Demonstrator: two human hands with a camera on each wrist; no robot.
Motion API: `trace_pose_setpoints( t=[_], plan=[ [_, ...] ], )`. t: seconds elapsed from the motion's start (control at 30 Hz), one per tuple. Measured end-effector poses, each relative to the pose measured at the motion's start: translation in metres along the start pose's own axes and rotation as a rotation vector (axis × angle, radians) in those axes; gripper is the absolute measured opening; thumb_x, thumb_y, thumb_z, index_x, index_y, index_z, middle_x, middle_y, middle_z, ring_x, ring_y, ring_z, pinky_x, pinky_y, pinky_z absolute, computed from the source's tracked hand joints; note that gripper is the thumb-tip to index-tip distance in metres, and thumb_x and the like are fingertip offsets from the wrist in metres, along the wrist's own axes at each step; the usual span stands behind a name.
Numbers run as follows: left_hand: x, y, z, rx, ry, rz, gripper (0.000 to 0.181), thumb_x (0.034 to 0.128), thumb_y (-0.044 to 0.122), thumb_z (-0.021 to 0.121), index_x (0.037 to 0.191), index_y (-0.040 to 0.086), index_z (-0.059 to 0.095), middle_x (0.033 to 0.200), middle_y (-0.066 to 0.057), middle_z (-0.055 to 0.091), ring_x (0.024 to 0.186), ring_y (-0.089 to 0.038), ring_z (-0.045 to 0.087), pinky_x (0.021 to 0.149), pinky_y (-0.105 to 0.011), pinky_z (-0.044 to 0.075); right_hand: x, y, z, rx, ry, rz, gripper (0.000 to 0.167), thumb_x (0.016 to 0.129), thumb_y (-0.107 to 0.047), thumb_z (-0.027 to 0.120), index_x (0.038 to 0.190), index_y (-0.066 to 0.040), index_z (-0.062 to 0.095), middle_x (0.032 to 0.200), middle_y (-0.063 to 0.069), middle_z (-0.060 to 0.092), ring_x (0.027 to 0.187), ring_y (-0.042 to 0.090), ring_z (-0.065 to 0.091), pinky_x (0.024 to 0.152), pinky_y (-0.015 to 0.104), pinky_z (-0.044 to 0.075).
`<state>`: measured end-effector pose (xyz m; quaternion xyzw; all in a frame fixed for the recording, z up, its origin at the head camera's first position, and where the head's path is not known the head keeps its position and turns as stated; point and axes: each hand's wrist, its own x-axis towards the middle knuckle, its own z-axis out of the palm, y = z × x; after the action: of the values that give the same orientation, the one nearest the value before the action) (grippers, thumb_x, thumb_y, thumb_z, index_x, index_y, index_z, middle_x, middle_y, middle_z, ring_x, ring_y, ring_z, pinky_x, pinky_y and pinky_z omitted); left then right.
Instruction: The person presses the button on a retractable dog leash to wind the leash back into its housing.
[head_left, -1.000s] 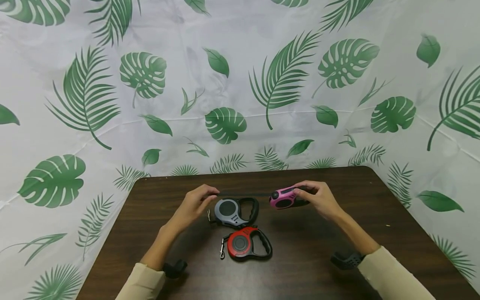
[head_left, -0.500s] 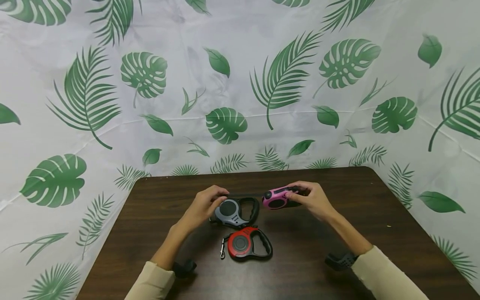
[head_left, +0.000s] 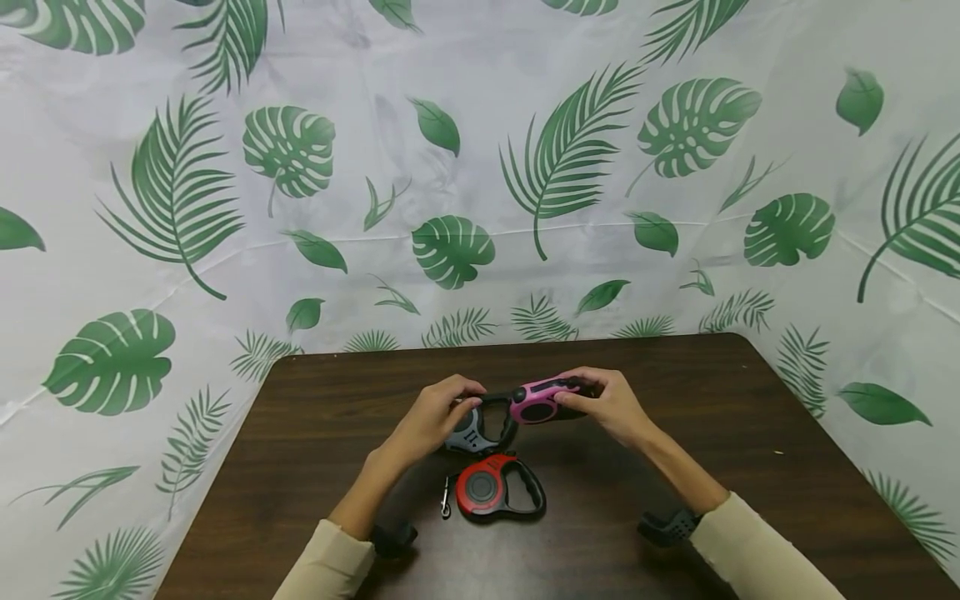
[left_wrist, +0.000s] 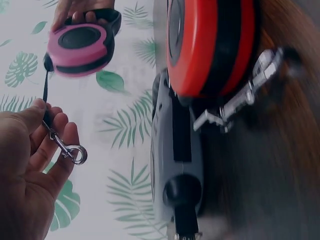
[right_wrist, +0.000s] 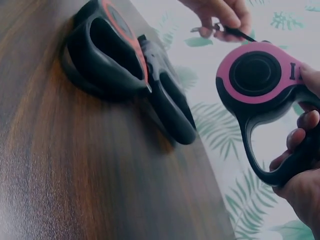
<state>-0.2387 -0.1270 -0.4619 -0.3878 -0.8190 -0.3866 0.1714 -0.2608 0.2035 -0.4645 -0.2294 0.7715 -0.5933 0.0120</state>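
Note:
My right hand [head_left: 606, 407] grips the black handle of a pink retractable dog leash [right_wrist: 280, 70], its fingers curled through the loop. The thumb lies near the button on top. My left hand [head_left: 438, 417] pinches the black strap of that leash between thumb and fingers, close to the metal snap hook [left_wrist: 69, 151], which hangs over the fingers. A short length of strap [left_wrist: 46, 90] runs taut from the pink case to the left hand. Below the hands, a grey retractable leash [head_left: 470, 435] lies on the table, partly hidden by the left hand.
Nearer the front, a red retractable leash [head_left: 482, 488] lies on the dark wooden table [head_left: 600, 533], just in front of the grey one. Its snap hook [head_left: 446, 498] points left. A leaf-print cloth [head_left: 465, 167] hangs behind the table.
My left hand has moved right, toward the pink leash, and now covers part of the grey one. The right hand has shifted slightly left. The strap stretched between them has shortened.

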Motion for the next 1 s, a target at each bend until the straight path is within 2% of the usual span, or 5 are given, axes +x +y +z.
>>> trace_pose_setpoints(
  t=[0.1, 0.3, 0.53, 0.87, 1.0],
  plan=[
    [0.002, 0.003, 0.005, 0.0, -0.01, -0.019, 0.017, 0.1027, 0.006, 0.069, 0.119, 0.002, 0.072, 0.111, -0.008, 0.072, 0.093, -0.016, 0.069, 0.079, -0.03, 0.06, 0.001, 0.0, 0.004, 0.006, -0.007, 0.001, 0.027, 0.095, -0.012, 0.081, 0.12, -0.003, 0.076, 0.106, 0.01, 0.076, 0.086, 0.018, 0.068, 0.068, 0.03, 0.06],
    [0.005, 0.004, 0.014, 0.012, -0.008, -0.001, 0.017, 0.1025, 0.005, 0.069, 0.119, 0.002, 0.071, 0.111, -0.008, 0.072, 0.09, -0.014, 0.068, 0.077, -0.027, 0.058, 0.002, 0.001, 0.008, -0.004, -0.018, -0.003, 0.026, 0.096, -0.01, 0.08, 0.12, -0.001, 0.076, 0.108, 0.016, 0.076, 0.087, 0.018, 0.069, 0.071, 0.036, 0.062],
    [0.007, 0.009, 0.021, 0.055, -0.003, 0.007, 0.016, 0.1015, 0.004, 0.07, 0.118, 0.002, 0.072, 0.11, -0.008, 0.073, 0.089, -0.015, 0.068, 0.075, -0.026, 0.057, 0.002, 0.003, 0.012, 0.011, -0.018, -0.009, 0.026, 0.095, -0.01, 0.081, 0.119, -0.001, 0.076, 0.108, 0.016, 0.075, 0.088, 0.026, 0.068, 0.071, 0.035, 0.062],
    [0.01, 0.008, 0.031, 0.087, 0.032, -0.006, 0.031, 0.1004, 0.011, 0.073, 0.13, 0.003, 0.069, 0.115, -0.008, 0.074, 0.095, -0.017, 0.071, 0.079, -0.033, 0.061, 0.0, 0.008, 0.013, 0.002, 0.008, -0.013, 0.024, 0.095, -0.011, 0.081, 0.118, -0.004, 0.077, 0.106, 0.009, 0.078, 0.087, 0.017, 0.069, 0.073, 0.039, 0.063],
    [0.011, 0.01, 0.034, 0.041, 0.042, -0.014, 0.035, 0.0982, 0.009, 0.076, 0.131, 0.001, 0.068, 0.118, -0.011, 0.074, 0.095, -0.021, 0.073, 0.076, -0.039, 0.062, -0.003, 0.007, 0.011, 0.005, 0.016, -0.002, 0.026, 0.096, -0.013, 0.081, 0.12, -0.004, 0.076, 0.107, 0.011, 0.078, 0.088, 0.017, 0.069, 0.075, 0.039, 0.063]
  ],
)
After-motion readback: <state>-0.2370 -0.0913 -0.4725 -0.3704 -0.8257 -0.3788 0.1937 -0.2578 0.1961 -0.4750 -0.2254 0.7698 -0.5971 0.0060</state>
